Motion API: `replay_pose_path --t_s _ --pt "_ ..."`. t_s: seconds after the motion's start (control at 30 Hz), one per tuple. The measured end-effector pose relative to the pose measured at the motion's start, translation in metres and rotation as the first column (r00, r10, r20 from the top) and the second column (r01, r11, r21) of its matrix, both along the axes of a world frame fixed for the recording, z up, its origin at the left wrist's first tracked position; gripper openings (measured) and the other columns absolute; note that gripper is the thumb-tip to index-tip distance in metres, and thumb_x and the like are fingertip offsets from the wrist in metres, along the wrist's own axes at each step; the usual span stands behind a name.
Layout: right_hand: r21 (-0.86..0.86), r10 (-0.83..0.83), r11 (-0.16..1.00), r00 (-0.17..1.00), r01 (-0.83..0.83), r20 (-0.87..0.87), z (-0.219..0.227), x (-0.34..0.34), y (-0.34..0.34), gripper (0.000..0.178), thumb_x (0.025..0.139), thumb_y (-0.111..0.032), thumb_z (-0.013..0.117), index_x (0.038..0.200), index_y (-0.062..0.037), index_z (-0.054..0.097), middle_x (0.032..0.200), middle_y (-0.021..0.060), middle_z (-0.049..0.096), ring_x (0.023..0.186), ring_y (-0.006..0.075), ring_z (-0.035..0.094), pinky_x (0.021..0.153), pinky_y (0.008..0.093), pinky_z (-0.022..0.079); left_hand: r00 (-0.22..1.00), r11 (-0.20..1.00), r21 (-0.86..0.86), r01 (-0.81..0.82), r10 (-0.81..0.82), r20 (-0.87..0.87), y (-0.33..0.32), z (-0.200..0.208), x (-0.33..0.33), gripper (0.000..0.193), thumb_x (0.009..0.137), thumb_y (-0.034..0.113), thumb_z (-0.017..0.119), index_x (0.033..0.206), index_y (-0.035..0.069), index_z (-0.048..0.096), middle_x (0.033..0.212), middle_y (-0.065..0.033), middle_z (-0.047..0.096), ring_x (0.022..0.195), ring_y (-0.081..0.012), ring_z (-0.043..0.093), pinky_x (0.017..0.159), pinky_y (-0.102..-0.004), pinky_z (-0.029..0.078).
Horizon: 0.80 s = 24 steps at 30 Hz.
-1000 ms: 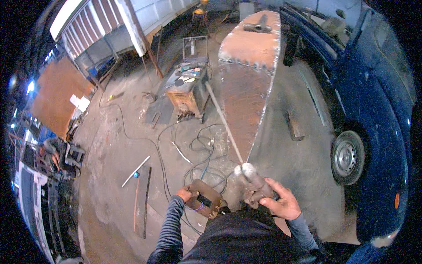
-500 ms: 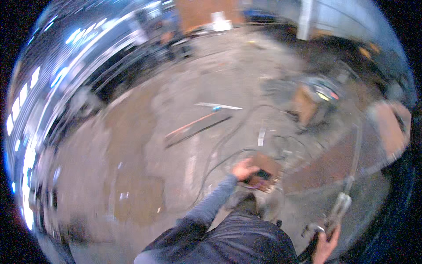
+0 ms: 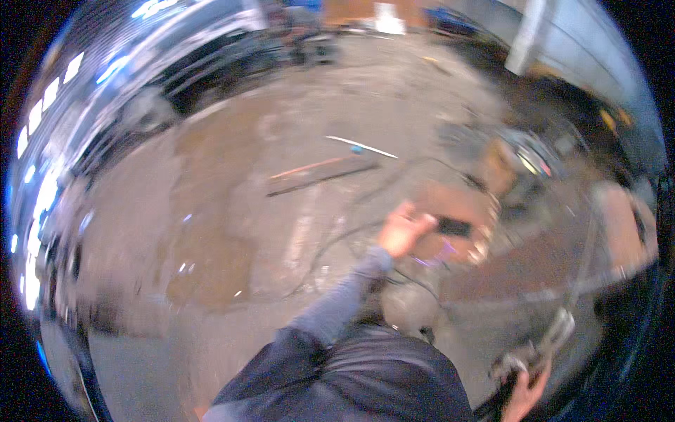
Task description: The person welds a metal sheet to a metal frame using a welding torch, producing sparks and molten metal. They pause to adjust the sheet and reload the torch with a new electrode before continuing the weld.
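My left hand [image 3: 402, 231] reaches forward, its fingers closed at the left edge of a brown welding shield [image 3: 439, 200]. A dark rectangular window [image 3: 453, 226] sits in the shield, and purple marks show below it. At the lower right, my right hand [image 3: 529, 394] is wrapped round a metal hand tool [image 3: 520, 360] with a pale cylindrical part [image 3: 560, 329] at its far end. From that end a thin rod [image 3: 582, 264] seems to run forward. Motion blur hides the tool's exact kind and its finer parts.
A thin pale bar [image 3: 362, 146] and a long bar [image 3: 322, 172] lie on the stained floor ahead. Cables [image 3: 337, 243] curve across it. A brown box [image 3: 498, 167] with items on top stands to the right, near a rusty flat plate [image 3: 520, 257]. Metal racks [image 3: 218, 70] line the far left.
My left hand has moved forward and right with the shield, which appears larger. My right hand keeps its hold on the tool. The whole view has shifted slightly.
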State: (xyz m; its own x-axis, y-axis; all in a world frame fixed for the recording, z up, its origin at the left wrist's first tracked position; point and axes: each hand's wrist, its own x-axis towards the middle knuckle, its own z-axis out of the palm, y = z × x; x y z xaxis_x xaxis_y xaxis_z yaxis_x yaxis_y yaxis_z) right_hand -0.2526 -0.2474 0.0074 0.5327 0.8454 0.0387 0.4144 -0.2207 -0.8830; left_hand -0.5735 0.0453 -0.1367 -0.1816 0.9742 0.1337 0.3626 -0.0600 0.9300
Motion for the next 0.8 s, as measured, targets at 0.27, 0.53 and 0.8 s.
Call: replay_pose_path --t_s 0.27,0.53,0.8 --pt "0.061 0.045 0.997 0.999 -0.046 0.020 -0.018 -0.036 -0.041 0.065 0.084 -0.016 0.066 0.139 0.0086 0.041 0.126 0.0174 0.058 0.114 0.0250 0.055 0.100 0.0353 0.042 0.667 0.934 0.318 0.164 -0.342 0.662 -0.029 0.092 -0.018 0.046 0.087 0.020 0.071 0.125 0.000 0.055 0.115 -0.0088 0.064 0.104 -0.0167 0.060 0.091 -0.0307 0.048" --pt "0.053 -0.026 0.998 0.999 0.025 0.018 -0.014 -0.075 -0.068 0.061 0.082 -0.010 0.065 0.138 0.0071 0.045 0.129 0.0183 0.058 0.116 0.0249 0.056 0.101 0.0350 0.042 0.691 0.925 0.346 0.157 -0.353 0.630 -0.029 0.102 -0.027 0.051 0.087 0.024 0.073 0.127 0.000 0.053 0.117 -0.0085 0.062 0.103 -0.0176 0.058 0.091 -0.0312 0.047" --pt "0.012 -0.009 1.000 0.983 0.007 0.183 -0.045 -0.079 -0.060 0.066 0.083 -0.017 0.072 0.137 0.0080 0.045 0.130 0.0227 0.058 0.120 0.0265 0.056 0.102 0.0367 0.041 0.570 0.908 0.414 0.066 -0.375 0.731 -0.034 0.091 -0.008 0.052 0.088 0.022 0.073 0.131 0.002 0.051 0.120 -0.0074 0.060 0.107 -0.0179 0.058 0.093 -0.0301 0.046"
